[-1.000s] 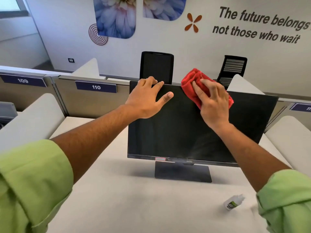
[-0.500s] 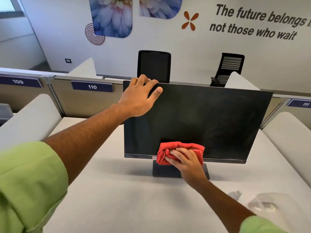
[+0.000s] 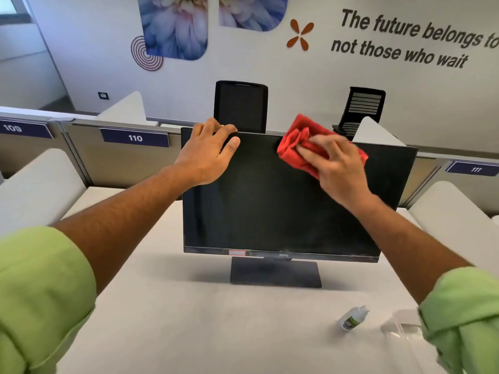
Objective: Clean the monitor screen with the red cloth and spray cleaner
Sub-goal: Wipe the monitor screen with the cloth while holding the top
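Red cloth (image 3: 297, 147) bunched and pressed flat against the top edge of the monitor (image 3: 283, 206), right of centre, partly poking above the bezel. Lies under the right hand (image 3: 337, 168), the grip here spread with fairly straight fingers pushing the cloth onto the dark screen; most of the cloth shows left of and above the fingertips, a strip also past the hand's right side. Long axis of the cloth slanted, running from upper left down to lower right. Left hand (image 3: 208, 155) curled over the monitor's top left edge, fingers hooked behind the panel, thumb on the front, gripping it. Monitor upright on its stand on the white surface (image 3: 189, 319), screen facing the camera. Spray cleaner (image 3: 352, 318) on its side on the surface, near the right forearm, nozzle pointing up-right, well apart from both hands.
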